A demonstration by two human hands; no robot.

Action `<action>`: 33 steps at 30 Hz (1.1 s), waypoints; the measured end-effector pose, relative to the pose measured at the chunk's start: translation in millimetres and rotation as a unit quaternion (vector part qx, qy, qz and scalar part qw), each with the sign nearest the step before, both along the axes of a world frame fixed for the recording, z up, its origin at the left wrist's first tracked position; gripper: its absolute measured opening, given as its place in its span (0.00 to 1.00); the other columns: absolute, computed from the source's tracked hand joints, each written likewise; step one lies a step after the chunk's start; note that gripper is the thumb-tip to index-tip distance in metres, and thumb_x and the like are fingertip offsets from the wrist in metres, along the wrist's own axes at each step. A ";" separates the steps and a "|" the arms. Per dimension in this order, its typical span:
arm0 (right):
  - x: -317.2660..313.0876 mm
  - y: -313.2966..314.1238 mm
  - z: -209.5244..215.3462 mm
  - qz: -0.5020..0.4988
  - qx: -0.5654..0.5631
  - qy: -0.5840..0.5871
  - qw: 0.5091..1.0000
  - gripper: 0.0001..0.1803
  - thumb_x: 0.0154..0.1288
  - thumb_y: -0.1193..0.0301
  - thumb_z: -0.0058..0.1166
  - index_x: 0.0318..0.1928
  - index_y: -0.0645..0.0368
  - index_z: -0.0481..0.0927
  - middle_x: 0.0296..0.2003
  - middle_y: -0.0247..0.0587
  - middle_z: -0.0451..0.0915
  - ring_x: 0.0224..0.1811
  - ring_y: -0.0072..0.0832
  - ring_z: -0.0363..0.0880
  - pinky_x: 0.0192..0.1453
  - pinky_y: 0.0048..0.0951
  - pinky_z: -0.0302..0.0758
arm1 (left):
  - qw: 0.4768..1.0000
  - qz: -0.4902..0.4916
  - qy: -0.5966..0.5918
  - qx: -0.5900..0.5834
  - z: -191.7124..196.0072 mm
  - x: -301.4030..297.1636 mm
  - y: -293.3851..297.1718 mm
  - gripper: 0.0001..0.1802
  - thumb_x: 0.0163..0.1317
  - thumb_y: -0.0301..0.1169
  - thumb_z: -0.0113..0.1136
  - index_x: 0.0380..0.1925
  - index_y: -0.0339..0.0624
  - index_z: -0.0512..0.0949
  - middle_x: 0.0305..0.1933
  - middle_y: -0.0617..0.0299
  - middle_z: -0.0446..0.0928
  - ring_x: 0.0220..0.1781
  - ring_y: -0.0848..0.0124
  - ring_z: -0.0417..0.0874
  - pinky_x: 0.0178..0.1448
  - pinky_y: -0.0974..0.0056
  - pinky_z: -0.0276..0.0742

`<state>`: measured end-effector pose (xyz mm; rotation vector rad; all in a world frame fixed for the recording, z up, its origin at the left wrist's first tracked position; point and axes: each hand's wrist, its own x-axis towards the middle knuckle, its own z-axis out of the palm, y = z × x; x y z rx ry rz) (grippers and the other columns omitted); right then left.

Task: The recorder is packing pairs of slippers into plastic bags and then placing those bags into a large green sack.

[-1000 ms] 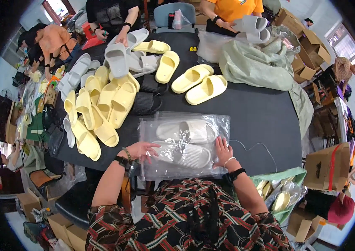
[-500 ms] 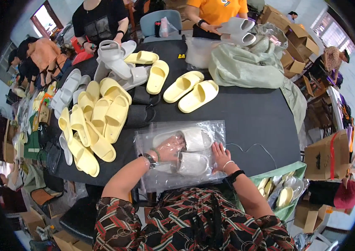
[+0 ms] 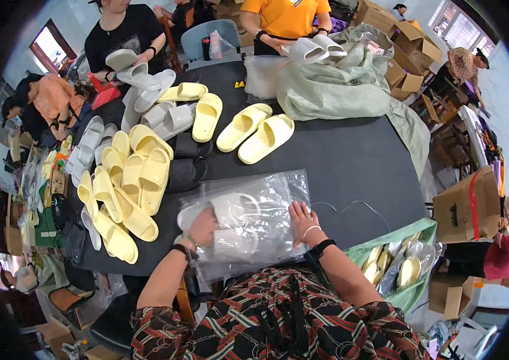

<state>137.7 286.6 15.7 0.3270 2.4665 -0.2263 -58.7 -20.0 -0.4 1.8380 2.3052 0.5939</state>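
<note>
A pair of light grey ribbed slippers (image 3: 237,208) lies in a clear plastic bag (image 3: 278,195) at the table's near edge. My left hand (image 3: 202,228) is at the bag's left end, closed around the heel part of the slippers; its fingertips are partly hidden. A grey sole shows just beyond that hand. Flat on the bag's right edge rests my right hand (image 3: 304,225), fingers stretched out, gripping nothing.
Yellow slippers (image 3: 137,216) are piled on the left of the black table (image 3: 350,162), beside black slippers (image 3: 187,174). A yellow pair (image 3: 266,138) lies ahead. A green sack (image 3: 332,90) covers the far right; another sack (image 3: 407,231) holds bagged slippers. Two people handle grey slippers opposite.
My left hand has drawn back leftward, and the grey slippers now sit further left in the bag. My right hand stays at the bag's right edge. The view has shifted slightly.
</note>
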 end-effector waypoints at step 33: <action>-0.9 7.1 -23.4 0.091 -0.014 -0.074 0.993 0.71 0.22 0.41 0.74 0.72 0.33 0.50 0.74 0.43 0.42 0.75 0.50 0.21 0.71 0.61 0.39 | 0.937 0.312 -0.150 0.046 6.5 100.7 122.7 0.07 0.51 0.24 0.50 0.29 0.38 0.77 0.39 0.44 0.73 0.44 0.46 0.75 0.47 0.48 0.73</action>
